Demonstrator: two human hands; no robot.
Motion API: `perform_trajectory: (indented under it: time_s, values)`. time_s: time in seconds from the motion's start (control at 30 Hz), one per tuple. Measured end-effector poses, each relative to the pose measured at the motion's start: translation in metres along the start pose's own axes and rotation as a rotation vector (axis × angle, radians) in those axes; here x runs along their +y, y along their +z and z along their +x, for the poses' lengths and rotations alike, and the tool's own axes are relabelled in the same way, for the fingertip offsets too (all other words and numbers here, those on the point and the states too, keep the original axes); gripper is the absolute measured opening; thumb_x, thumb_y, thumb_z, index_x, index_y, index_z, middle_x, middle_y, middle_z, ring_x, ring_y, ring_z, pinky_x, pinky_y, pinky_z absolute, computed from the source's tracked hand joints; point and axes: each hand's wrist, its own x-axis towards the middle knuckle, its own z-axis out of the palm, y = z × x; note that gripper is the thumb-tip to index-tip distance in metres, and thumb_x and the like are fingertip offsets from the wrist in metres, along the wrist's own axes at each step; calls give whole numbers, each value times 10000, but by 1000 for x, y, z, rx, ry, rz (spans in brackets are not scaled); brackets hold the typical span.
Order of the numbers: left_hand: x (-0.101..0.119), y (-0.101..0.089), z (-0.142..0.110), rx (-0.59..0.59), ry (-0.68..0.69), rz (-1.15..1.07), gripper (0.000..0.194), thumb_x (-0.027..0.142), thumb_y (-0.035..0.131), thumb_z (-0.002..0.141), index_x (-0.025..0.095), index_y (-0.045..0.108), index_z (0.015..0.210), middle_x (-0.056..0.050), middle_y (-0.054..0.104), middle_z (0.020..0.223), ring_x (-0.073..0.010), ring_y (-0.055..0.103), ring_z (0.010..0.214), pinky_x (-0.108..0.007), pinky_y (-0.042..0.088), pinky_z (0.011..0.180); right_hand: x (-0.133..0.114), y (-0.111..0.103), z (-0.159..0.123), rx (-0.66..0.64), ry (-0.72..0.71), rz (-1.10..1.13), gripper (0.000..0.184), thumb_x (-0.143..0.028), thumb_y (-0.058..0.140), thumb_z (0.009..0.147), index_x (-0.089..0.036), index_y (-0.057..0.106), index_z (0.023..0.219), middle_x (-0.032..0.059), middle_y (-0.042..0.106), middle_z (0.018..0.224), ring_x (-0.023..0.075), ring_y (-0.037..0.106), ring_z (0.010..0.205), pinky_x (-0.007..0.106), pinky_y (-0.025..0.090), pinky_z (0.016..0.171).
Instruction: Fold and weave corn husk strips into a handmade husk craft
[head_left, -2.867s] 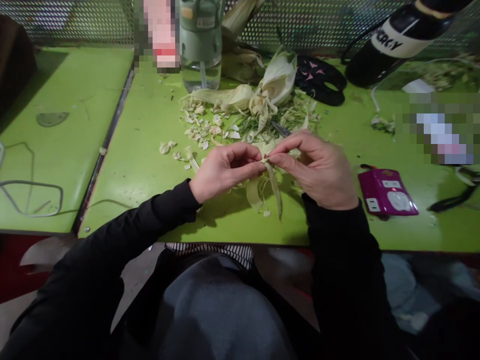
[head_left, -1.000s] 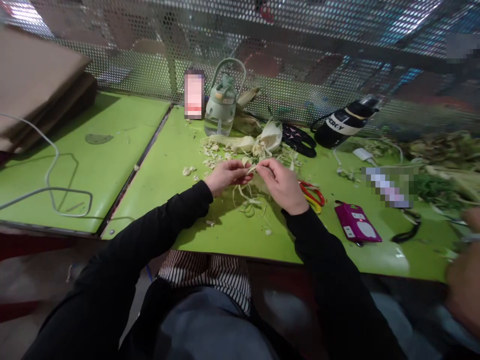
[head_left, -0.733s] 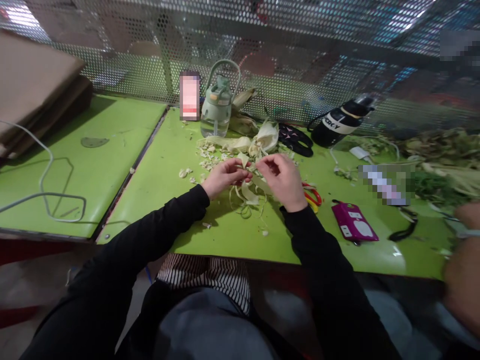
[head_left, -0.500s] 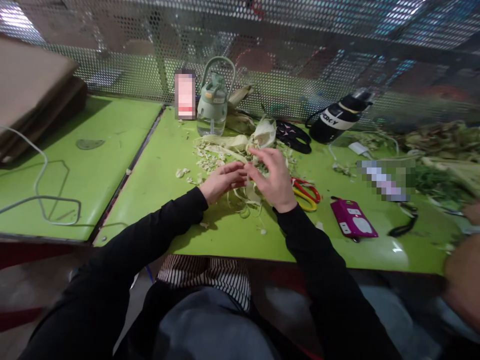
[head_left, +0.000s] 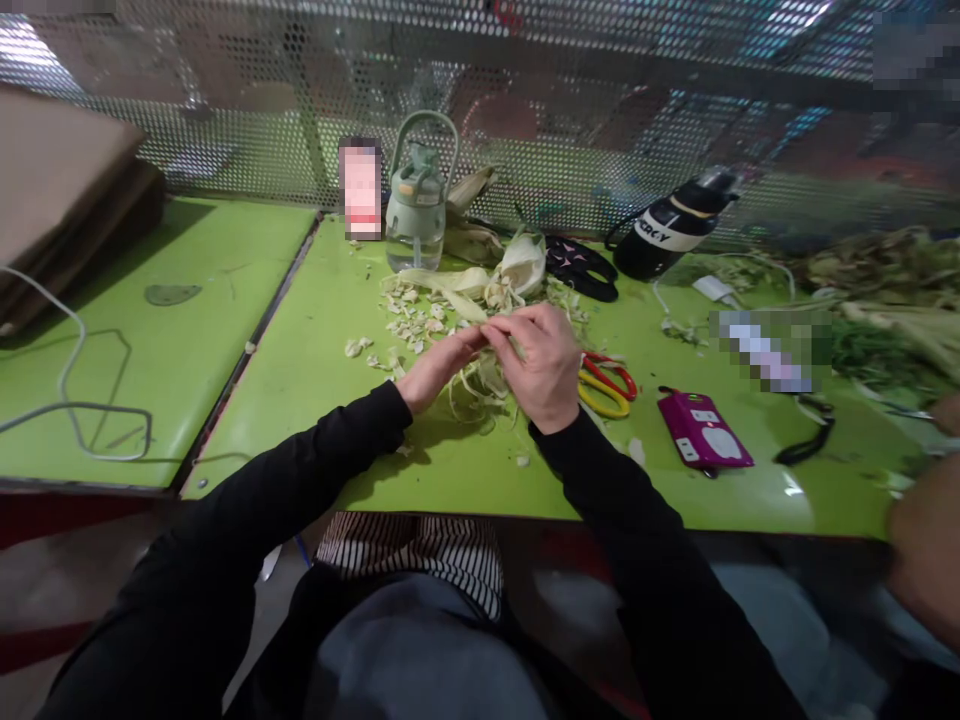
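Above the green table, my left hand (head_left: 439,370) and my right hand (head_left: 541,365) meet at the fingertips. A pale corn husk strip (head_left: 463,304) runs up and left from where they join. My right thumb and forefinger pinch its near end; my left fingers, pressed together, close on the same spot, partly hidden behind the right hand. Curly husk shreds (head_left: 484,380) lie below the hands. Just beyond are a corn husk bundle (head_left: 523,265) and scattered husk bits (head_left: 409,325). Scissors (head_left: 606,395) with red and yellow handles rest beside my right hand, their blades out of sight.
At the back stand a green water bottle (head_left: 417,215), a pixelated phone (head_left: 361,190) and a tilted black bottle (head_left: 667,232). A purple power socket (head_left: 705,432) lies to the right. A co-worker's arm (head_left: 926,540) shows at the right edge; brown cardboard (head_left: 64,190) is at left.
The view has tilted up and swung slightly right. My hands came apart briefly, my right fingers spread, then closed together again at the husk strip. The scissors have come into view.
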Motion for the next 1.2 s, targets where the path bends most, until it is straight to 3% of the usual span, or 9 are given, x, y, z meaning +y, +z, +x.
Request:
perform_trajectory:
  time_s: [0.13,0.3,0.4,0.5,0.7,0.8,0.93,1.07,1.2]
  values:
    - [0,-3,4,25,-77,-134,310,339,534,873,178,697,1081,-111,725,1224,-255,640,1215,-406,488,1048,7,-3,-4,-18,-119,99,82,-236,574,929,-248,652,951,75,687,981,231,674,913,403,596,759]
    - [3,-11,8,140,-124,-161,246,334,676,877,171,699,1061,-78,752,1051,-144,687,902,-263,523,813,12,-4,-9,-164,-295,179,118,-188,589,902,-270,668,933,69,713,1050,249,686,1000,463,611,851]
    - [4,-14,9,162,-125,-191,221,233,781,800,164,669,977,-64,748,1031,-135,695,947,-252,516,840,10,-4,-12,-295,-399,237,161,-181,574,939,-279,693,986,61,738,1082,232,691,1019,468,608,903]
    - [7,-14,10,169,-138,-235,233,64,758,753,156,636,928,-48,744,1007,-136,698,1016,-280,507,941,5,-4,-15,-354,-443,299,205,-187,541,965,-283,714,1020,63,749,1109,227,698,1050,461,608,913]
    - [13,-11,10,225,-157,-201,102,63,589,875,163,603,889,-34,744,968,-92,675,847,-236,496,791,1,-5,-15,-97,-47,265,121,-330,627,958,-278,732,989,57,777,1017,236,722,959,447,590,871]
    - [15,-10,10,268,-162,-140,93,69,599,882,162,594,871,-16,741,943,-67,649,779,-200,460,708,3,-4,-13,-65,134,385,118,-360,648,948,-262,713,956,37,777,969,212,720,874,402,588,804]
    - [18,-9,10,309,-202,-137,134,24,609,863,151,584,826,19,705,813,-40,617,660,-186,451,669,6,-2,-10,15,233,410,137,-374,663,938,-246,704,918,35,760,968,200,704,901,386,570,850]
    - [23,-6,10,330,-310,-188,151,13,572,874,158,563,830,21,662,704,-75,683,667,-223,526,736,10,1,-8,-14,365,456,214,-444,656,932,-235,698,929,33,752,944,185,699,862,358,581,817]
    - [27,-4,8,332,-379,-183,154,20,549,877,167,534,831,36,611,630,-81,682,608,-194,521,634,9,-1,-6,-73,503,589,302,-528,672,900,-228,687,926,12,728,866,137,667,685,296,587,672]
